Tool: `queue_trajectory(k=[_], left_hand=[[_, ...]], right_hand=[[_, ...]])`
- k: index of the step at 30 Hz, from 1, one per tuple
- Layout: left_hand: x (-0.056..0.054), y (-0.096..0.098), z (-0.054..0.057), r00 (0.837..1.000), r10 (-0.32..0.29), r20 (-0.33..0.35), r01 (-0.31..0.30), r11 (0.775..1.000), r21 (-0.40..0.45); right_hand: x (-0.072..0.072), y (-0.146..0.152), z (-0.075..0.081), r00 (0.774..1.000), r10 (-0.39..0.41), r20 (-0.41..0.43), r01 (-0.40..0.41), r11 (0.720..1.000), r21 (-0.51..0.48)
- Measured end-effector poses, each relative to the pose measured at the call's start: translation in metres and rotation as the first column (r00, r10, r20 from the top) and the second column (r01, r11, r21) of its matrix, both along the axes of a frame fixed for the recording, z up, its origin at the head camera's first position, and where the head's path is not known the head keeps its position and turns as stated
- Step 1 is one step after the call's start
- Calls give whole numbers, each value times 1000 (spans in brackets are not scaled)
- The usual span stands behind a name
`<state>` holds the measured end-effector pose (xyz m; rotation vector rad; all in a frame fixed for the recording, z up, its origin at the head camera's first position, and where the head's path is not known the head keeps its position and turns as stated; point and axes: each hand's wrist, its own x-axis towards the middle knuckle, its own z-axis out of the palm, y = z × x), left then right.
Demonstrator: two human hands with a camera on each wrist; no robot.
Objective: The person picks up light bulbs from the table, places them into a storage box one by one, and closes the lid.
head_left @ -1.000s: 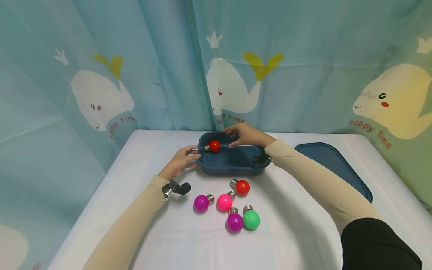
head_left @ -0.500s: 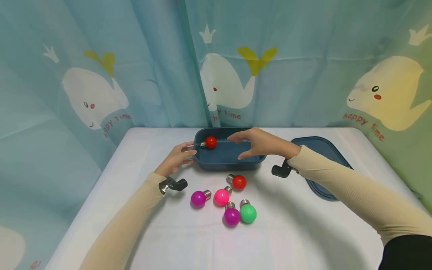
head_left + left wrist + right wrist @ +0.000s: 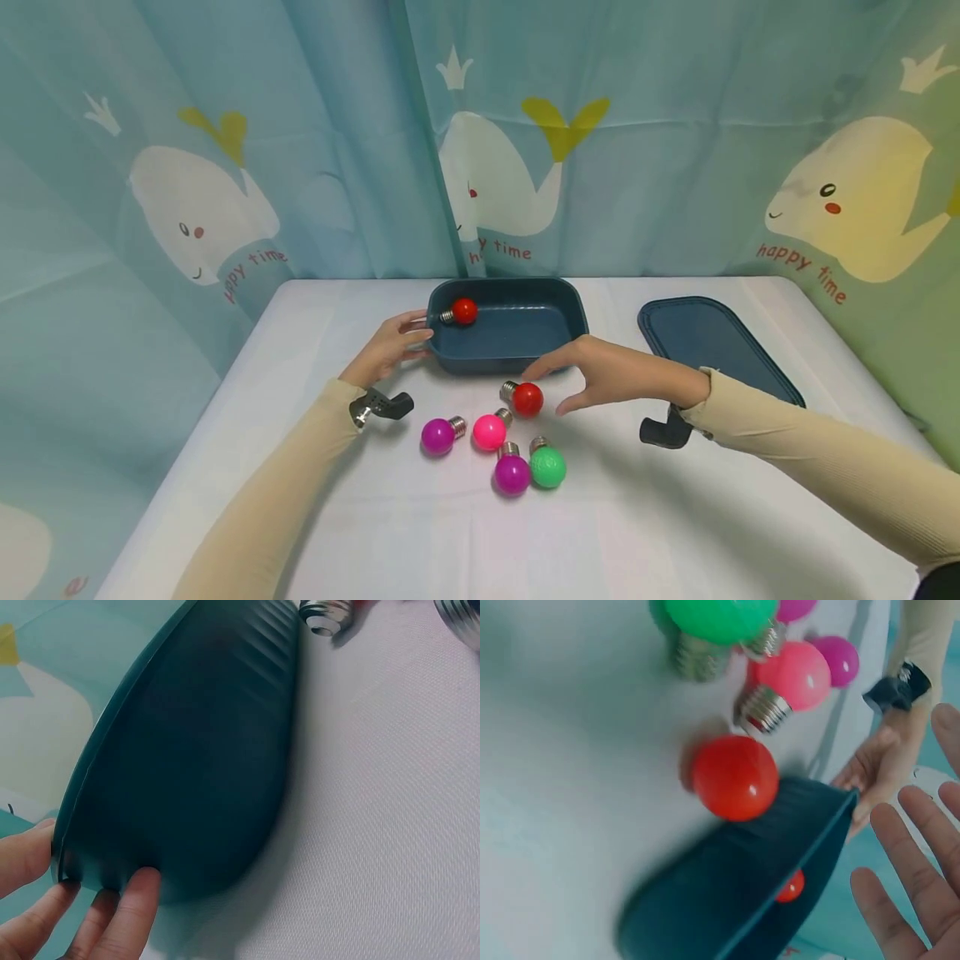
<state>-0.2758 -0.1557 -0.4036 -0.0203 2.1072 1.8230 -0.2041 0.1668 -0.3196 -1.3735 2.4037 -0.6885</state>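
At the back middle of the head view stands a dark blue plastic box [image 3: 510, 365] with a red light bulb [image 3: 465, 311] lying in its left end. My left hand [image 3: 390, 343] rests its fingertips against the box's left end; in the left wrist view those fingertips [image 3: 142, 889] touch the outer wall near the rim. In front of the box lies a second red light bulb [image 3: 528, 400]. My right hand [image 3: 611, 372] hovers just right of that bulb, thumb and fingers spread, holding nothing. Beside it are a pink bulb [image 3: 490, 432] and a green bulb [image 3: 548, 467].
Two purple bulbs, one at the left [image 3: 438, 437] and one nearer the front [image 3: 512, 475], lie on the white tablecloth [image 3: 390, 525]. A flat dark blue lid [image 3: 712, 337] lies at the right, partly behind the right forearm. A printed curtain [image 3: 360, 150] hangs behind the table.
My right hand has come out of the box, moving right and toward me to beside the front red bulb. My left hand stays at the box's left end. The head view has shifted slightly.
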Motion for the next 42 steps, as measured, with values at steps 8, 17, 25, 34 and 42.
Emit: queue_trajectory(k=[8,17,25,34,42], left_hand=[[-2,1,0,1000,1,7,-1,1000,1],[-2,1,1,1000,8,7,-8,1000,-5],[-2,1,-2,1000,7,4,-7,1000,0],[-1,1,-3,1000,8,-3,-8,1000,10],[0,2,-2,1000,12,-7,-12,999,37]], right_hand=[[12,8,-19,994,44,96,-48,998,36],[13,9,-45,989,88,118,-97,992,78],[6,5,-63,978,141,151,-150,987,54],[2,1,-77,964,179,196,-187,982,21],[2,0,-83,965,188,182,-192,981,3]])
